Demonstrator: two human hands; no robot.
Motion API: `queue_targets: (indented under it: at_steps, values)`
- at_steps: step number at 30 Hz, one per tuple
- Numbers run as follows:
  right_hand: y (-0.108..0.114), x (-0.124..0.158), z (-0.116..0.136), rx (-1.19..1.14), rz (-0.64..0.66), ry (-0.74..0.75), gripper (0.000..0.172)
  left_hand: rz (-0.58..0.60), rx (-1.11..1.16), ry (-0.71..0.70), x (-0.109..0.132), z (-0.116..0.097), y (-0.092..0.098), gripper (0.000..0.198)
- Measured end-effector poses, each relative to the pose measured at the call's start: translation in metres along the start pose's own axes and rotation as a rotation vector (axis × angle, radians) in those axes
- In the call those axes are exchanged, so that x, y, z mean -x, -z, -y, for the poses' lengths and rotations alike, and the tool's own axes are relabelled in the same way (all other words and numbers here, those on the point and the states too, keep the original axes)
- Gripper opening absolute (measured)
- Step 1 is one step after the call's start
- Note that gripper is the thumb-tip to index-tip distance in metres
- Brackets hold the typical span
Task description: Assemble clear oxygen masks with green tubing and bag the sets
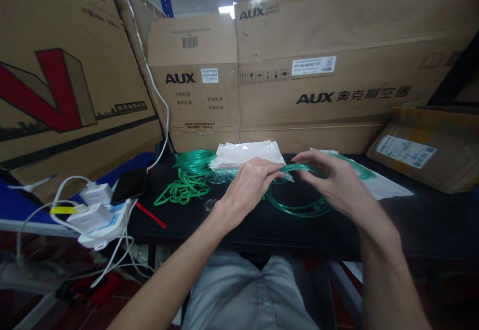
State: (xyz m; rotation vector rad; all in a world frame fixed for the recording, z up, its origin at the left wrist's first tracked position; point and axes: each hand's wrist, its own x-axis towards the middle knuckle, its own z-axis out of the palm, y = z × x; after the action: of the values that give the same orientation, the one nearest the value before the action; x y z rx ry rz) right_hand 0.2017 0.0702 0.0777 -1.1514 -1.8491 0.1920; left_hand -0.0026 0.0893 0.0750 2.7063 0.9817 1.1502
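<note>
A loop of coiled green tubing [299, 211] hangs between my two hands, its lower side near the black tabletop. My left hand [256, 177] pinches the coil at its left end, fingers pressed together. On the right side, my right hand [333, 175] curls its thumb and fingers around the same coil. Just left of my left hand lie clear plastic masks [220, 175], partly covered by it. A heap of green elastic straps [183, 189] rests farther left, in front of another green tubing coil [195, 162].
White plastic packets [247, 153] lie behind my hands. A white bag with green tubing [385, 185] is at the right. A black phone [129, 185], chargers on a power strip [108, 227] and a red strap [151, 215] are at the left. Cardboard boxes [269, 115] wall in the back.
</note>
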Motion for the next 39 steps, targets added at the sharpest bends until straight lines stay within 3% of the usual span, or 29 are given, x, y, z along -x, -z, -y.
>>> queue_targets:
  at_steps: [7,16,20,23,30,35,39]
  values:
    - [-0.007,0.007,-0.014,-0.083,-0.016,-0.044,0.024,-0.063,0.132,0.179,0.009,0.013,-0.007,0.014]
    - [-0.009,0.027,-0.028,-0.315,-0.153,-0.241,0.036,-0.006,0.269,0.440,0.018,0.025,-0.008,0.019]
    - [-0.018,0.034,-0.030,-0.505,-0.164,-0.295,0.042,0.091,0.129,0.429,0.022,0.023,-0.016,0.033]
    - [-0.021,0.037,-0.031,-0.493,-0.155,-0.287,0.037,0.165,0.059,0.360,0.021,0.019,-0.017,0.040]
    - [-0.028,0.037,-0.031,-0.575,-0.161,-0.342,0.040,0.233,0.097,0.320,0.015,0.016,-0.018,0.032]
    - [-0.026,0.034,-0.026,-0.636,-0.237,-0.422,0.043,0.200,0.196,0.327,0.010,0.018,-0.021,0.033]
    - [-0.022,0.030,-0.025,-0.845,-0.206,-0.445,0.032,0.093,0.322,0.383,0.007,0.022,-0.007,0.035]
